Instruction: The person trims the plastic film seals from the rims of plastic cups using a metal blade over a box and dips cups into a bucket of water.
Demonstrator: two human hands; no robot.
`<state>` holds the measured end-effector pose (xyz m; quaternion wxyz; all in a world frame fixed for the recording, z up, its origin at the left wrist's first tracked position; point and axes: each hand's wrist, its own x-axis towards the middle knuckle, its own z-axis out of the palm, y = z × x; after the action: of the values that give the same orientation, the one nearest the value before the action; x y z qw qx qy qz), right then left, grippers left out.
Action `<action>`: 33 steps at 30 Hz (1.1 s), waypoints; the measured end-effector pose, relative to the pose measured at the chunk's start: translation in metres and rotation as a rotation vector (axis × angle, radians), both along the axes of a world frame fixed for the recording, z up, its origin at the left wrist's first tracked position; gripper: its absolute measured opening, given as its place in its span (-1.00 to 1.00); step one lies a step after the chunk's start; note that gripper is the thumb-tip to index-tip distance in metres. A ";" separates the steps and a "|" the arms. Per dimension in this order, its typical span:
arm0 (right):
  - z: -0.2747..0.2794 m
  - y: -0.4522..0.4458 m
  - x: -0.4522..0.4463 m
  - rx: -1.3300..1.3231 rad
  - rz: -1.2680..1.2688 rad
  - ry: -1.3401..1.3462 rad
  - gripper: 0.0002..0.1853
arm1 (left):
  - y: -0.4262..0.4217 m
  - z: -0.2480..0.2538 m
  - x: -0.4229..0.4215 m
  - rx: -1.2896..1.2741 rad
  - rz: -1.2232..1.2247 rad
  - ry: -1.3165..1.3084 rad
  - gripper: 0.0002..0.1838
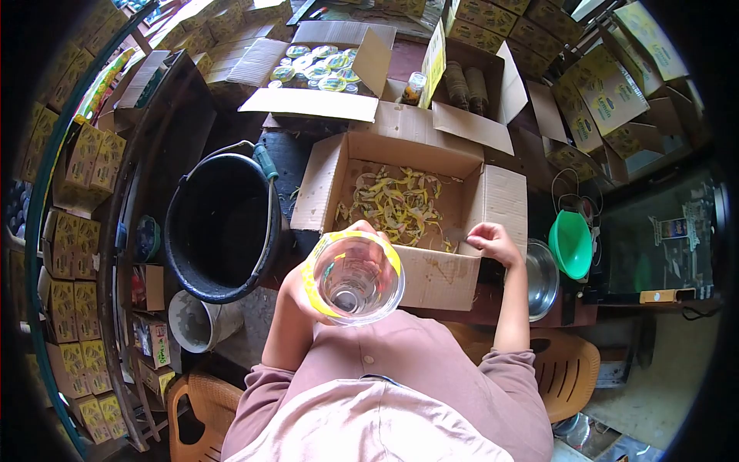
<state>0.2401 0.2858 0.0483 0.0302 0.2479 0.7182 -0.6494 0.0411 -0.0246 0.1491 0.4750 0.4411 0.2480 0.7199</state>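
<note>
My left hand [297,291] is wrapped round a clear plastic cup [356,277] with yellow print on its side. The cup's open mouth faces up toward me, and I see no contents in it. My right hand [495,242] is closed in a pinch above the right front edge of an open cardboard box [443,281]. Whether a small scrap sits between those fingertips I cannot make out. Inside the box lies a loose pile of thin yellow and clear strips [396,204].
A black bucket [175,254] with a wire handle stands left of the box, above a grey pail [219,319]. Behind are a carton of lidded cups [319,68] and a carton of stacked cups [469,88]. A green bowl [571,245] and metal bowl [543,281] sit right.
</note>
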 end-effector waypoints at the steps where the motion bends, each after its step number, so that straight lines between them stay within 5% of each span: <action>1: 0.000 -0.004 0.003 -0.148 -0.121 0.129 -0.78 | 0.000 -0.001 0.000 -0.008 0.007 0.001 -0.22; 4: -0.003 -0.028 0.004 -0.615 -0.400 0.454 -0.71 | 0.001 0.002 0.003 0.000 0.013 0.010 -0.22; 12: 0.032 -0.101 -0.025 -0.800 -0.261 0.559 -0.81 | -0.005 0.026 0.003 -0.135 0.032 0.221 -0.14; 20: 0.100 -0.118 -0.035 -0.078 -0.385 0.740 -0.75 | -0.012 0.036 0.003 -0.150 0.171 0.425 -0.10; 23: 0.136 -0.118 -0.041 0.706 -0.261 0.798 -0.78 | -0.014 0.038 0.003 -0.210 0.185 0.426 -0.09; 27: 0.172 -0.130 -0.040 1.223 -0.104 0.955 -0.77 | -0.010 0.041 0.001 -0.205 0.197 0.409 -0.09; 33: 0.191 -0.143 -0.041 1.471 0.089 0.931 -0.80 | -0.003 0.036 -0.004 -0.171 0.202 0.428 -0.09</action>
<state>0.1988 0.1428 0.2388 -0.4089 -0.1141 0.9038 -0.0544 0.0375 -0.0275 0.1848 0.3730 0.5145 0.4459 0.6303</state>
